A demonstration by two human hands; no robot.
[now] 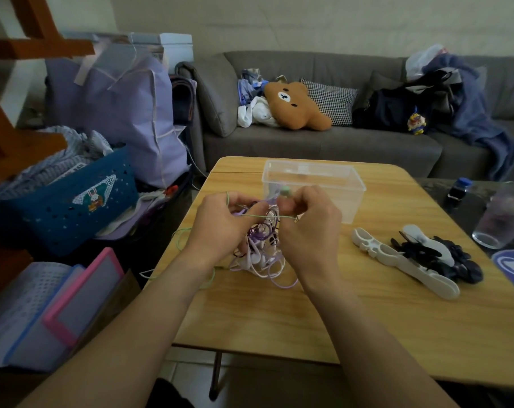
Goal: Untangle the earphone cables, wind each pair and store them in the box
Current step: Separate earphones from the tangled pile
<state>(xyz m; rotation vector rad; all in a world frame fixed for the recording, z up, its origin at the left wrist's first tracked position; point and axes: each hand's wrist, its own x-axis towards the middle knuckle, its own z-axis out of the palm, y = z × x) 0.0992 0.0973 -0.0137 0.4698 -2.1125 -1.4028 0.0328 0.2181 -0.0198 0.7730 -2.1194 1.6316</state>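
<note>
Two bare forearms reach in from the near edge over a light wooden worktop (367,313). Between the hands sits the tangle of earphone cables (260,251): a loose knot of pale lilac, white, deeper purple and dark strands, its lower loops spilling onto the worktop near the middle, its upper part lifted into the hands. White earbud-like pieces show in the lower part of the knot.

The left hand (220,228) has its fingers curled around a thin green cable (261,215), which runs taut across to the right hand and also trails off the left edge of the worktop in a slack loop. The right hand (308,228) pinches that same cable, with a small green earbud (285,190) showing just above its fingertips. Both hands are closed on the cable, close together, directly above the tangle.

To the right on the worktop lie a white plastic winder (376,250) with oval holes and, beside it, a dark heap (444,260) whose nature cannot be told. At the right edge stands a clear glass (500,216).

Just beyond the hands stands the clear plastic box (311,179), open-topped; its contents cannot be made out.

Farther off, a grey sofa (308,142) carries a brown bear cushion (297,106). On the left sits a blue basket (73,204).
</note>
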